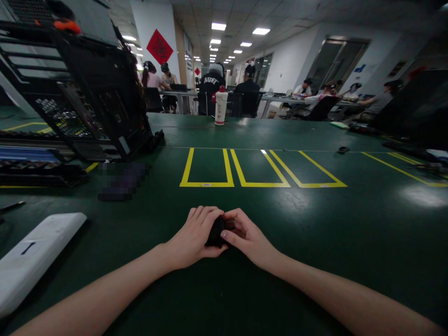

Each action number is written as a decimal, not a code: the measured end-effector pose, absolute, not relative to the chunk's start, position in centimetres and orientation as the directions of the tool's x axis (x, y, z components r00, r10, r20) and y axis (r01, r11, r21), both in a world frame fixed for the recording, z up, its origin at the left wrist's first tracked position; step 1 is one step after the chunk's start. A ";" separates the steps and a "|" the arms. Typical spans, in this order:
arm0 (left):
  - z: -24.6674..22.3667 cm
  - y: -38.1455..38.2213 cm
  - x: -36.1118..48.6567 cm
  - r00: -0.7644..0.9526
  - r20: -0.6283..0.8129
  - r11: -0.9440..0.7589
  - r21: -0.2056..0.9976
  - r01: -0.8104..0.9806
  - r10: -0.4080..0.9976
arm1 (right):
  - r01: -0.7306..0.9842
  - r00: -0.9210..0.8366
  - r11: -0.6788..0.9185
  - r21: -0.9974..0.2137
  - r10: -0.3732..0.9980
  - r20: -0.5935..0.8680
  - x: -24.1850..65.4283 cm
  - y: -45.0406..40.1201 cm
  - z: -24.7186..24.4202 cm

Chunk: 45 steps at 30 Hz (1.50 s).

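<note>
A small black box-like object (216, 232) is held low over the green table, at the centre of the head view; its exact kind cannot be made out. My left hand (191, 235) wraps round its left side, fingers over the top and thumb along the near edge. From the right, my right hand (250, 240) closes on the same object, its thumb tip against the right side and its fingers curled behind. Part of the object is covered by both hands.
Yellow tape outlines (206, 185) mark the green table (315, 224) ahead. An open black computer case (105, 102) stands at left, near a dark pixelated item (124, 182). A white device (42, 252) lies at lower left. A white bottle (220, 107) stands farther back. Several people sit beyond.
</note>
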<state>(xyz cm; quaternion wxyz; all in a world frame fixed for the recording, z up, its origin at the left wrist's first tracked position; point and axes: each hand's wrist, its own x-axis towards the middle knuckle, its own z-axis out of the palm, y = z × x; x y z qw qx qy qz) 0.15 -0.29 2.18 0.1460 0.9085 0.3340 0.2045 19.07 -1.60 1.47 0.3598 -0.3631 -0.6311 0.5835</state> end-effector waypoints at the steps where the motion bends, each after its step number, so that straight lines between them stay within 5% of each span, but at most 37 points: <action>1: 2.2 -0.3 0.2 0.693 0.276 -0.734 0.402 0.547 0.667 | 0.058 -0.471 0.053 -0.997 0.882 0.019 19.1 -1.6 1.5; 45: 1.8 -0.3 0.0 0.695 0.266 -0.730 0.412 0.545 0.668 | -0.020 -0.534 0.076 -0.997 0.842 0.075 19.5 -1.7 1.0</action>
